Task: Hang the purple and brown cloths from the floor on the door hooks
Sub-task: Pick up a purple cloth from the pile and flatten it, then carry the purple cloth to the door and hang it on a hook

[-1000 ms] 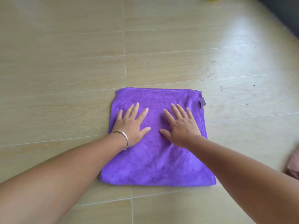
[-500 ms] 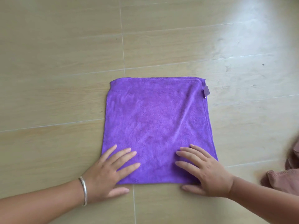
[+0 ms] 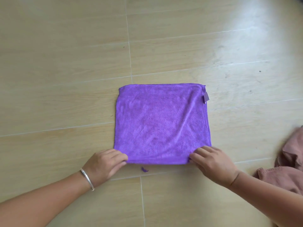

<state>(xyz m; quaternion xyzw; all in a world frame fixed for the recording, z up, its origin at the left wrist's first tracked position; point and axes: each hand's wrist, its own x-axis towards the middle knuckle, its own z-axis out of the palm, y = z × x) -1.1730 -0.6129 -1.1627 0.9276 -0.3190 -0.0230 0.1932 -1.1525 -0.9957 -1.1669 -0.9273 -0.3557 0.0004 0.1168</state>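
The purple cloth (image 3: pixel 161 123) lies folded flat on the wood-look floor, a small tag at its far right corner. My left hand (image 3: pixel 105 163), a silver bangle on its wrist, pinches the cloth's near left corner. At the near right corner my right hand (image 3: pixel 213 163) pinches the edge with curled fingers. The brown cloth (image 3: pixel 290 167) lies crumpled on the floor at the right edge of view, just beside my right forearm. No door or hooks are in view.
Light tiled floor (image 3: pixel 65 79) spreads all around the cloth. A small purple scrap (image 3: pixel 144 169) lies on the floor just in front of the cloth's near edge.
Both hands slid from the cloth's middle back to its near edge, then went from lying flat to pinching the two near corners. More of the brown cloth has come into view.
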